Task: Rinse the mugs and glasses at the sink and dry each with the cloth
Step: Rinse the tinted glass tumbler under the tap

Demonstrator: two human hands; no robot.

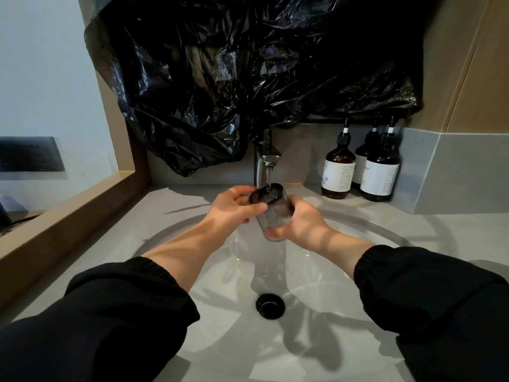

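Observation:
A dark smoked glass [272,209] is held over the round sink basin [316,321], tilted with its mouth up under the faucet [265,158]. Water runs from the spout into the glass. My left hand [234,208] grips the glass at its rim, thumb across the front. My right hand [298,223] wraps round the lower body and base of the glass. No cloth or mug is in view.
Three brown pump bottles [338,172] stand on the counter at the back right. A black plastic bag [248,78] covers the wall above the faucet. The black drain [270,306] lies in the basin's middle. A wooden ledge [68,216] borders the left.

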